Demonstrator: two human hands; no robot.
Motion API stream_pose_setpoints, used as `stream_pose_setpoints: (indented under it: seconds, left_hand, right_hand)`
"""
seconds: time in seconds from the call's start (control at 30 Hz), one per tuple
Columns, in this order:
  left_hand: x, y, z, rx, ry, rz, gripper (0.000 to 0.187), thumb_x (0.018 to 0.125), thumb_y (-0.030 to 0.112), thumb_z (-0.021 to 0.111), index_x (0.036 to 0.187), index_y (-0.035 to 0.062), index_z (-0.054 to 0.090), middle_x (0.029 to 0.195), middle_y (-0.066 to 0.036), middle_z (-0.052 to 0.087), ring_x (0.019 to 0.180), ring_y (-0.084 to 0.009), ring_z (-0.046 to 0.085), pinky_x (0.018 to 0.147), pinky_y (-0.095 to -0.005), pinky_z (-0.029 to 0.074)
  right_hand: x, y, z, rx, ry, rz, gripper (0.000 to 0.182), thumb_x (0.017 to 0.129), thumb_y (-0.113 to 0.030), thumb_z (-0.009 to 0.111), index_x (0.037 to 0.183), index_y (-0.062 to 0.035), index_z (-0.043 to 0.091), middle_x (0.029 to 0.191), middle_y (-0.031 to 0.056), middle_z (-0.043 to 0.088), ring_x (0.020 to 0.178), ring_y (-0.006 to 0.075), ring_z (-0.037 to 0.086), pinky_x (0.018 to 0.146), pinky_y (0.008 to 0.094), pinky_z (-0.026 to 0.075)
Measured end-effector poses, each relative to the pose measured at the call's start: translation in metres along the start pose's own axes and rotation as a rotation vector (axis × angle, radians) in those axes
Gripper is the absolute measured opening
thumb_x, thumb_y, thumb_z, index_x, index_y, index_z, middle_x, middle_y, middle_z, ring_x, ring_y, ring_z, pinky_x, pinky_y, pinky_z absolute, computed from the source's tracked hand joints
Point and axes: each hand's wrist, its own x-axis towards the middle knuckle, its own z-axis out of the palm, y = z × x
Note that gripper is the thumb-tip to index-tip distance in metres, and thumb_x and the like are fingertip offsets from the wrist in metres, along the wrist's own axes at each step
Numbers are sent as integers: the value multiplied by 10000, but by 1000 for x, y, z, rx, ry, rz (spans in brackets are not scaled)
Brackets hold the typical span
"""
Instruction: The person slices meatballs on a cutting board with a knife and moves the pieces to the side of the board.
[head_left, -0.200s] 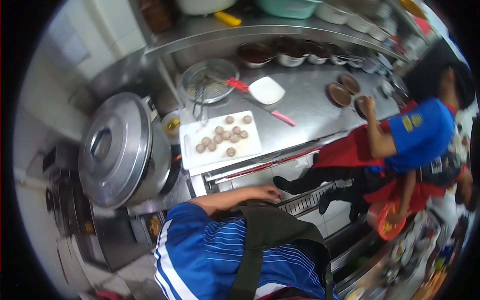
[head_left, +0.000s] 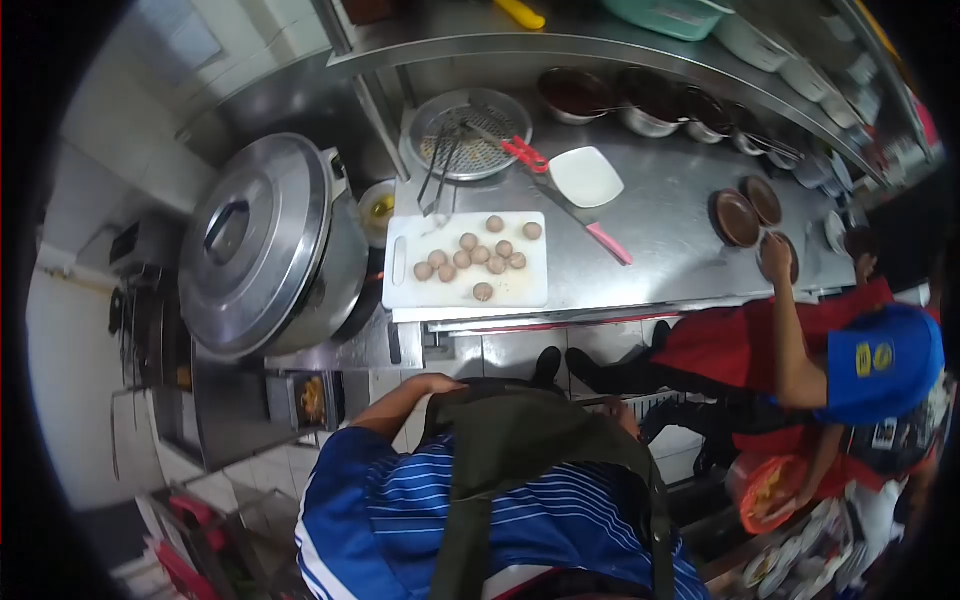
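Observation:
My left hand point(head_left: 440, 384) is at the top left edge of the dark green apron point(head_left: 520, 435), its fingers partly hidden. At the apron's right side my right hand point(head_left: 624, 416) shows only in part, small and dim. Beyond my hands, a white cutting board point(head_left: 425, 292) on the steel counter point(head_left: 660, 255) bears several brown balls point(head_left: 480, 256). A knife with a pink handle point(head_left: 608, 243) lies by a white square plate point(head_left: 587, 177). Left of those, tongs point(head_left: 441, 170) and red-handled scissors point(head_left: 524, 154) rest on a perforated metal tray point(head_left: 500, 108).
A large lidded pot point(head_left: 262, 250) stands left of the board. Bowls of dark sauce point(head_left: 575, 95) line the counter's back under a shelf point(head_left: 600, 45). At right, a co-worker point(head_left: 800, 350) reaches to brown dishes point(head_left: 738, 217); another person's hand is in an orange basket point(head_left: 765, 492).
The view has turned, so the counter and its things sit farther right. My left hand has drawn back left to the apron's edge, and my right hand has come partly into view.

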Motion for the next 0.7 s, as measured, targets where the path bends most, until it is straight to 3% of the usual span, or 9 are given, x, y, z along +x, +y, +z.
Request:
stream_pose_setpoints:
  seconds: [0.07, 0.1, 0.13, 0.23, 0.3, 0.37, 0.57, 0.63, 0.7]
  left_hand:
    - [9, -74, 12, -21, -35, -30, 568, 879, 546, 357, 1163, 104, 571, 1214, -127, 545, 1116, -266, 515, 937, -354, 378]
    - [36, -135, 20, 394, 111, -82, 566, 865, 549, 382, 1152, 107, 588, 1178, -145, 566, 1087, -237, 521, 954, -337, 359]
    - [9, -112, 25, 357, 129, -108, 566, 865, 549, 382, 1152, 107, 588, 1178, -145, 566, 1087, -237, 521, 954, -337, 359]
    - [-98, -14, -4, -416, 1120, -339, 333, 831, 267, 509, 1051, 36, 603, 1003, -148, 642, 968, -245, 593, 843, -343, 446]
    - [-103, -3, -17, -667, 1583, 7, 272, 782, 128, 557, 1031, 27, 593, 941, -144, 643, 915, -244, 600, 810, -324, 465]
    - [-140, 58, -48, -648, 1758, 168, 309, 760, 67, 581, 1067, 26, 580, 987, -141, 616, 919, -253, 587, 820, -318, 459]
    - [-106, 45, -138, -451, 1740, 103, 359, 756, 58, 596, 1111, 21, 568, 1107, -184, 558, 985, -238, 558, 855, -305, 437]
    - [-94, 30, -156, -275, 1771, 75, 307, 753, 51, 590, 1058, 17, 599, 1018, -180, 598, 903, -240, 590, 810, -316, 459]
    - [-86, 18, -165, -568, 1681, 58, 259, 739, 79, 602, 990, 22, 625, 878, -156, 630, 793, -253, 611, 748, -334, 480]
  right_hand:
    - [52, -111, -63, 0, -36, -241, 295, 774, -136, 616, 1022, 18, 571, 971, 227, 590, 893, 384, 578, 787, 398, 460]
    - [92, -112, -69, -99, -28, -256, 283, 780, -136, 607, 1018, 11, 569, 959, 228, 585, 909, 393, 560, 795, 407, 452]
    - [108, -172, -89, -202, 35, -229, 304, 772, -135, 615, 1036, 4, 557, 969, 222, 578, 926, 389, 549, 803, 419, 443]
    - [210, -205, -92, -282, 243, -740, 397, 730, -89, 622, 1107, -10, 525, 1059, 202, 556, 995, 373, 516, 872, 411, 404]
    - [248, -215, -84, -316, 279, -808, 438, 719, -78, 629, 1141, -44, 515, 1106, 172, 543, 1012, 355, 509, 865, 419, 407]
    - [266, -226, -76, -547, 300, -660, 468, 723, -81, 636, 1170, -72, 498, 1138, 154, 520, 1024, 329, 500, 840, 429, 412]
    - [273, -224, -63, -541, 168, -554, 413, 791, -82, 559, 1196, -66, 479, 1034, 164, 507, 925, 337, 503, 778, 429, 427]
    - [269, -219, -63, -528, 159, -519, 396, 808, -75, 533, 1199, -62, 477, 1008, 173, 504, 902, 343, 504, 778, 430, 427]
    - [252, -212, -57, -473, 153, -468, 354, 846, -41, 447, 1199, -36, 472, 999, 201, 520, 903, 352, 513, 771, 418, 436]
